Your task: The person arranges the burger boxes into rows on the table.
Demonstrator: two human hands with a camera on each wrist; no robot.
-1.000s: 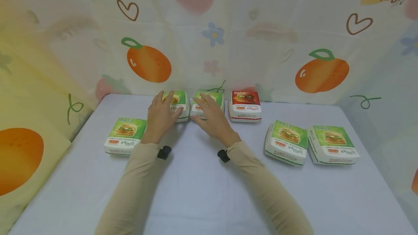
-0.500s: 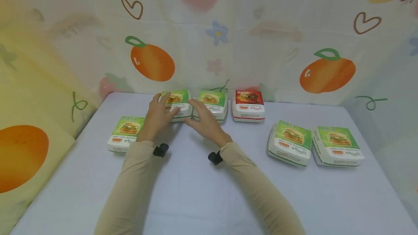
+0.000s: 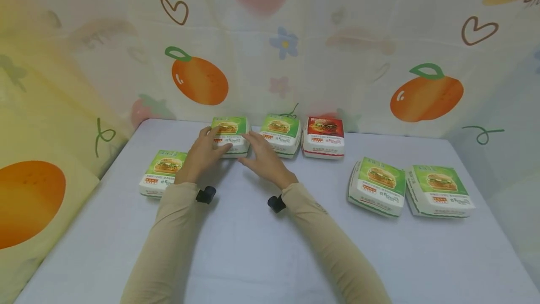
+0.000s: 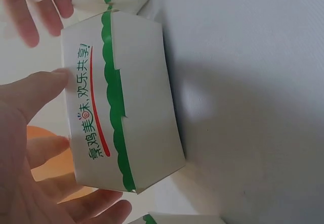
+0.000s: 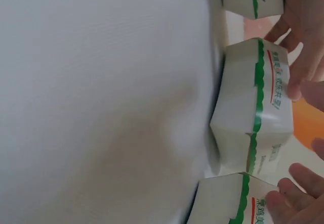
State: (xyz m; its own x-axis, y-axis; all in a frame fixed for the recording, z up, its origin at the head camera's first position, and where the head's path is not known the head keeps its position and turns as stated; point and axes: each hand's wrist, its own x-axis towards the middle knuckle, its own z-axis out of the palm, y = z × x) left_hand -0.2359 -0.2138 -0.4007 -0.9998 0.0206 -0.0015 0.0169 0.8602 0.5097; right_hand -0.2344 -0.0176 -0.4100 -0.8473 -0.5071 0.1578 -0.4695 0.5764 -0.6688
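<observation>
In the head view, my left hand [image 3: 201,157] is at the left side of a green-and-white burger box [image 3: 232,139] in the back row. Its thumb lies at the box's front upper edge, and its fingers [image 4: 93,204] bend round the left end in the left wrist view. My right hand [image 3: 266,163] is at that box's right side, fingers spread and reaching over the gap to a second green burger box [image 3: 279,142]. In the right wrist view, the right fingers [image 5: 298,196] overlap that second box [image 5: 217,198]. The first box stands flat on the table.
A red burger box [image 3: 324,140] stands right of the second green one. Another green box [image 3: 158,179] sits front left, partly behind the left hand. Two more green boxes, one [image 3: 377,189] beside another [image 3: 440,193], stand on the right. A printed cloth [image 3: 253,79] hangs behind the white table [image 3: 253,247].
My right hand has moved left to the first box's right side. The second green box has shifted right towards the red one, widening the gap. My left hand has settled lower around the first box.
</observation>
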